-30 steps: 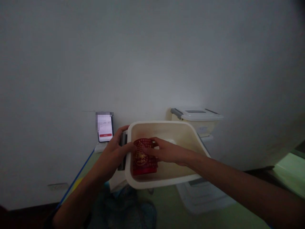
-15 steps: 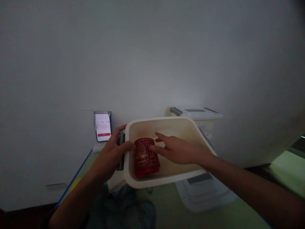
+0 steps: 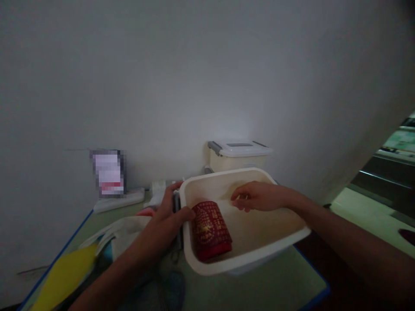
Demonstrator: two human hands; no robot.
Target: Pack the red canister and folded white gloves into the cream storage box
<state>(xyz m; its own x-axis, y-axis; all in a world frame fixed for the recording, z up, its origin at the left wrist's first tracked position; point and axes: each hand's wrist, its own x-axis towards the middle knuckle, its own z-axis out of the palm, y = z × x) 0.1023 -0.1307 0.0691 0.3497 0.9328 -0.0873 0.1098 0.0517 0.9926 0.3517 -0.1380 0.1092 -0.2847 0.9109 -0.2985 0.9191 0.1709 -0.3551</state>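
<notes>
A cream plastic storage bin, without a lid on it, is held tilted over the table. My left hand grips its left rim and handle, thumb inside and fingers around the outside. At the bin's left end lies a dark red packet printed in gold; its exact kind is unclear. The left thumb is close to the packet's upper left edge. Inside the bin, farther right, hovers my right hand, fingers loosely curled with a gap to the thumb. It is apart from the packet and nothing shows in it.
Against the wall stands a lidded box with grey latches. A blurred-out phone leans at the back left. Pale cloth and a yellow item lie on the left of the blue-edged green table.
My right hand has drawn back rightward from the red packet, its fingers now more curled. The view has turned right, and the bin is tilted more. My left hand keeps its grip.
</notes>
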